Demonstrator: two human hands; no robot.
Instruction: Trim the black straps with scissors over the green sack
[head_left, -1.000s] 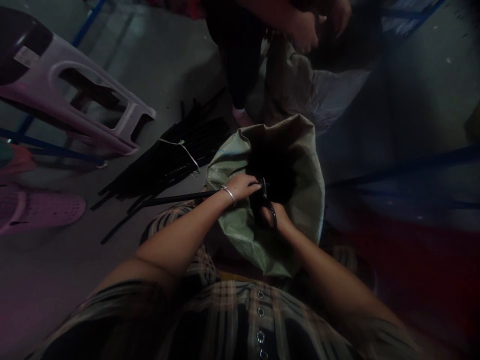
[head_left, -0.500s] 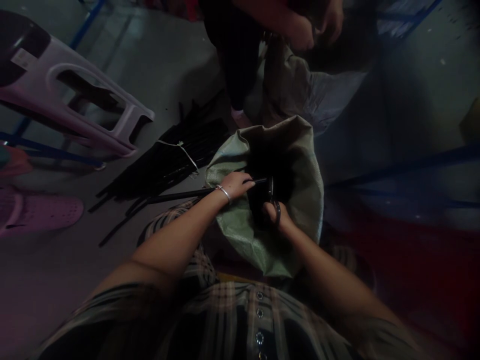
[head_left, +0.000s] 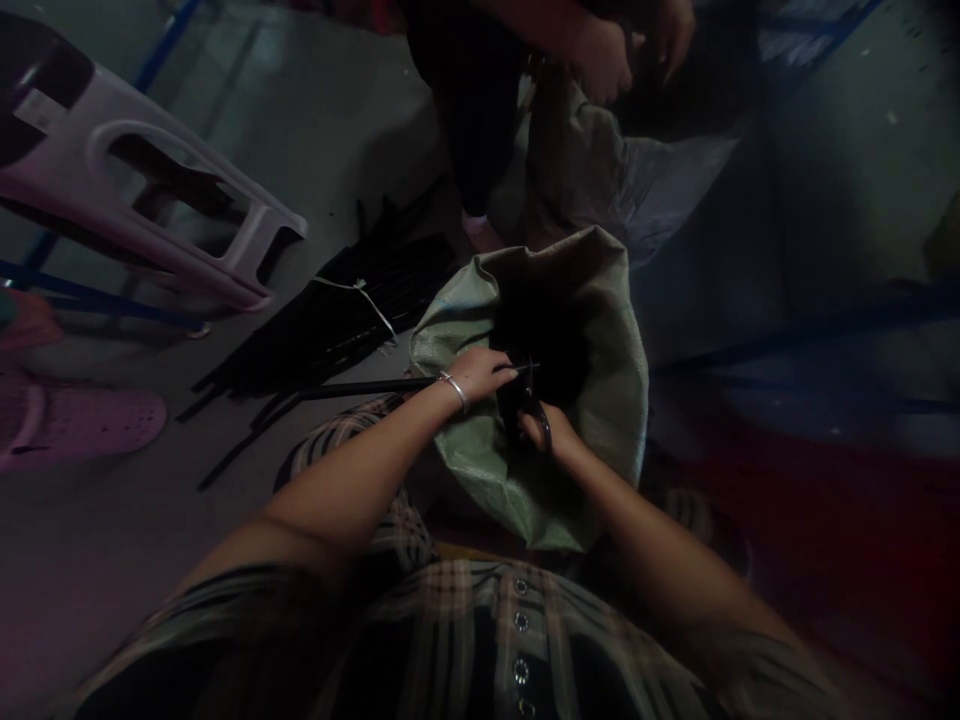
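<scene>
From over the worker's head, I see the left hand (head_left: 480,375) closed around a long black strip (head_left: 360,388), thumb and fingers pinching it near its end above the open mouth of a green sack (head_left: 517,495). The right hand (head_left: 551,430) is curled through the handles of black scissors (head_left: 533,398), blades beside the left fingertips; whether they touch the strip, I can't tell. A tied bundle of black strips (head_left: 337,315) lies on the floor.

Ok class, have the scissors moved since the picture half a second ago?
Yes: the scissors have shifted slightly leftward in the view, nearer the left hand, judged against the stool, which sits almost unchanged in both.
</scene>
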